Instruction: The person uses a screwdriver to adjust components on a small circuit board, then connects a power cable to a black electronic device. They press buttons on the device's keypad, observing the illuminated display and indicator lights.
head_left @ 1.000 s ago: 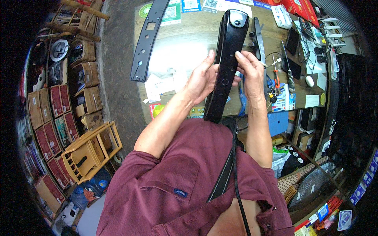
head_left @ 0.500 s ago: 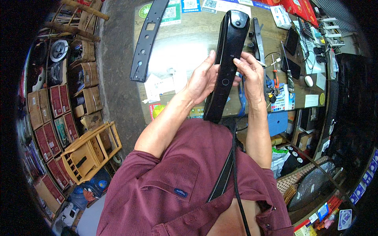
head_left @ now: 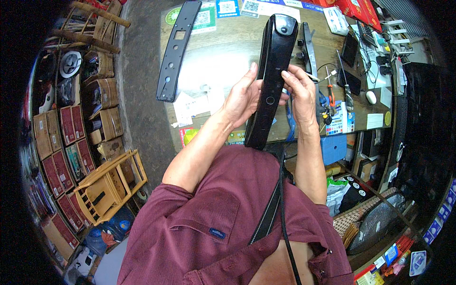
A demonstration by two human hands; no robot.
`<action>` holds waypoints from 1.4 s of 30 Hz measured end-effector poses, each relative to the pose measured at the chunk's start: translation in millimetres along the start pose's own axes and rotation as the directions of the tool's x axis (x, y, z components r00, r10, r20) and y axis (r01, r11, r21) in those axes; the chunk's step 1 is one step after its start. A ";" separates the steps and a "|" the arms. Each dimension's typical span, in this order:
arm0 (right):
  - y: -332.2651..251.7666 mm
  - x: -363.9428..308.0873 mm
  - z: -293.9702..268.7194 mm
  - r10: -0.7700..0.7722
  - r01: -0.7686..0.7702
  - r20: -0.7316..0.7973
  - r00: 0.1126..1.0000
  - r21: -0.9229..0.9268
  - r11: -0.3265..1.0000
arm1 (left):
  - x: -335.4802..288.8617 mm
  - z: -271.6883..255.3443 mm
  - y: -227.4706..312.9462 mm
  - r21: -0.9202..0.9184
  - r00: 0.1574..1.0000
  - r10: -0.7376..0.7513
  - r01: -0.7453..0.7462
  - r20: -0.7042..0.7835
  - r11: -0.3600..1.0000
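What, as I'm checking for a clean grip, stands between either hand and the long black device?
Nothing visible: the left hand meets the left side of the long black device, and the right hand touches its front near the right edge. Behind it is hidden.

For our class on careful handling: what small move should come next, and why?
The left hand could probably bring its thumb over the front of the long black panel before the right hand shifts. That thumb stands beside the panel's left edge, not across its face, and the upper end extends well beyond both hands.
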State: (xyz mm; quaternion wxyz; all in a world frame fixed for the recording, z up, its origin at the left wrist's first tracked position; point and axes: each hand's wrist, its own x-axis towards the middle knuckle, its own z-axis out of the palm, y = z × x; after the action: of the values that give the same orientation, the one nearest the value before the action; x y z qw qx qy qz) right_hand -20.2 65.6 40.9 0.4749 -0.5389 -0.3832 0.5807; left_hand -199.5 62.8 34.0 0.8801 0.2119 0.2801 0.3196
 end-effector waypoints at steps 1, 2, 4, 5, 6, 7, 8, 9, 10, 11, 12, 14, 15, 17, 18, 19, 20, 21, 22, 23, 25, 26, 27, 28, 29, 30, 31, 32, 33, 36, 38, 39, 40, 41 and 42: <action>-0.5 -0.4 -0.2 0.004 -0.004 0.007 1.000 0.006 1.000 | 0.1 -0.2 -0.2 -0.004 1.000 0.004 -0.004 -0.002 1.000; -1.0 -1.0 0.0 0.017 -0.017 0.005 1.000 0.011 1.000 | 0.3 -0.3 -0.7 -0.006 1.000 0.002 -0.002 -0.005 1.000; -1.2 -3.3 1.5 0.021 -0.021 0.001 1.000 0.054 0.998 | 1.2 -0.7 -1.9 -0.011 1.000 0.004 -0.004 -0.016 1.000; -1.1 -4.1 2.5 0.030 -0.030 -0.006 1.000 0.075 0.997 | 1.5 -1.0 -2.5 -0.014 1.000 -0.005 0.004 -0.021 1.000; -0.8 -4.4 3.5 0.014 -0.013 -0.015 1.000 0.080 0.997 | 1.8 -1.5 -3.1 -0.014 1.000 -0.010 0.010 -0.025 1.000; -0.3 -4.5 4.4 0.001 0.001 -0.025 1.000 0.086 0.996 | 2.0 -1.8 -3.8 -0.013 0.999 -0.016 0.016 -0.029 1.000; 0.4 -4.7 4.8 -0.012 0.015 -0.035 0.999 0.092 0.996 | 2.2 -2.1 -4.8 -0.006 0.999 -0.013 0.012 -0.032 1.000; 0.5 -4.7 4.0 -0.005 0.007 -0.025 1.000 0.087 0.996 | 2.5 -2.1 -5.6 0.001 0.999 -0.009 0.009 -0.035 1.000; 0.7 -4.5 2.8 0.002 -0.001 -0.015 1.000 0.081 0.997 | 2.9 -2.2 -6.3 0.011 0.999 -0.004 0.004 -0.042 1.000; 1.3 -4.3 2.1 0.009 -0.009 -0.005 1.000 0.075 0.997 | 3.5 -2.2 -6.9 0.010 0.999 0.003 -0.003 -0.037 1.000; 2.0 -4.3 1.7 0.008 -0.007 -0.005 1.000 0.090 0.996 | 4.1 -2.0 -7.5 0.012 0.999 0.011 -0.011 -0.036 1.000; 3.6 -4.6 1.3 0.017 -0.016 -0.013 1.000 0.108 0.994 | 5.0 -1.5 -8.6 0.012 0.999 0.022 -0.022 -0.039 1.000; 3.9 -5.4 0.4 0.019 -0.020 0.003 1.000 0.123 0.992 | 5.2 -1.1 -9.4 0.009 0.999 0.026 -0.026 -0.044 1.000; 4.3 -7.2 -0.6 0.032 -0.035 0.023 0.999 0.125 0.991 | 5.9 -0.3 -10.5 0.005 0.998 0.035 -0.035 -0.051 0.999; 4.5 -7.9 -1.0 0.050 -0.051 0.011 0.999 0.129 0.990 | 6.2 0.1 -11.1 0.003 0.998 0.040 -0.040 -0.055 0.999; 5.1 -8.5 -0.9 0.054 -0.054 0.002 0.999 0.132 0.990 | 6.2 0.3 -11.8 0.002 0.997 0.046 -0.046 -0.059 0.999; 5.5 -8.9 -1.1 0.053 -0.052 -0.001 0.999 0.130 0.990 | 6.0 0.6 -12.8 -0.014 0.997 0.051 -0.052 -0.063 0.999; 6.0 -9.3 -1.3 0.056 -0.054 -0.008 0.998 0.139 0.989 | 5.6 0.7 -14.0 -0.029 0.996 0.056 -0.058 -0.068 0.998; 6.4 -8.8 -1.5 0.052 -0.050 -0.008 0.999 0.143 0.988 | 5.4 0.6 -15.2 -0.043 0.995 0.071 -0.074 -0.067 0.996; 6.8 -8.8 -1.8 0.048 -0.047 -0.008 0.999 0.146 0.988 | 5.5 0.6 -16.7 -0.048 0.995 0.063 -0.067 -0.078 0.997; 7.6 -8.9 -2.5 0.041 -0.039 -0.008 0.999 0.150 0.988 | 5.7 0.1 -20.1 -0.056 0.994 0.064 -0.069 -0.088 0.996; 7.8 -9.1 -3.0 0.050 -0.046 -0.021 0.999 0.141 0.989 | 5.9 -0.6 -21.4 -0.056 0.994 0.065 -0.070 -0.092 0.996; 8.0 -9.9 -3.4 0.042 -0.040 -0.012 0.999 0.159 0.986 | 5.8 -1.5 -22.8 -0.057 0.993 0.066 -0.071 -0.095 0.996; 8.1 -10.8 -3.7 0.048 -0.045 -0.014 0.999 0.167 0.985 | 5.7 -2.3 -24.0 -0.058 0.993 0.066 -0.072 -0.100 0.996; 8.2 -11.4 -3.9 0.045 -0.042 -0.009 0.999 0.174 0.984 | 6.0 -2.9 -25.2 -0.054 0.993 0.075 -0.080 -0.095 0.995; 8.1 -11.7 -4.1 0.053 -0.049 -0.015 0.998 0.174 0.984 | 6.3 -3.4 -26.0 -0.049 0.992 0.084 -0.089 -0.089 0.995; 8.1 -11.7 -4.2 0.052 -0.049 -0.013 0.999 0.172 0.984 | 6.6 -3.8 -26.6 -0.043 0.992 0.095 -0.099 -0.086 0.994; 8.1 -11.4 -4.3 0.046 -0.044 -0.006 0.999 0.173 0.984 | 7.0 -4.0 -26.8 -0.046 0.992 0.093 -0.097 -0.086 0.994; 8.0 -11.7 -4.6 0.052 -0.049 -0.012 0.999 0.161 0.986 | 7.2 -4.0 -26.9 -0.047 0.992 0.092 -0.096 -0.089 0.994; 8.2 -11.4 -5.8 0.046 -0.044 -0.016 0.999 0.135 0.990 | 7.7 -3.5 -26.1 -0.040 0.992 0.089 -0.093 -0.092 0.995; 8.9 -11.4 -5.9 0.041 -0.038 -0.020 0.999 0.122 0.992 | 7.1 -3.0 -25.7 -0.033 0.992 0.083 -0.087 -0.093 0.996; 9.1 -11.6 -6.2 0.042 -0.039 -0.017 0.999 0.137 0.990 | 6.9 -2.8 -25.6 -0.031 0.993 0.079 -0.082 -0.093 0.996; 9.2 -11.7 -6.4 0.048 -0.046 -0.016 0.999 0.146 0.988 | 6.8 -2.6 -25.5 -0.028 0.993 0.079 -0.082 -0.091 0.996; 9.1 -12.0 -6.5 0.051 -0.048 -0.011 0.999 0.153 0.987 | 6.5 -2.6 -25.2 -0.029 0.994 0.072 -0.075 -0.086 0.997; 9.0 -12.3 -6.4 0.053 -0.050 -0.015 0.998 0.159 0.986 | 6.2 -2.6 -24.8 -0.030 0.994 0.069 -0.072 -0.081 0.997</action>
State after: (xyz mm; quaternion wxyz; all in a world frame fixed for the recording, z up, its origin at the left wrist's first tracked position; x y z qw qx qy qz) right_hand -15.6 51.0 34.7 0.5047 -0.5147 -0.3173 0.6161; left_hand -186.1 50.0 16.1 0.8596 0.1943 0.3023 0.3631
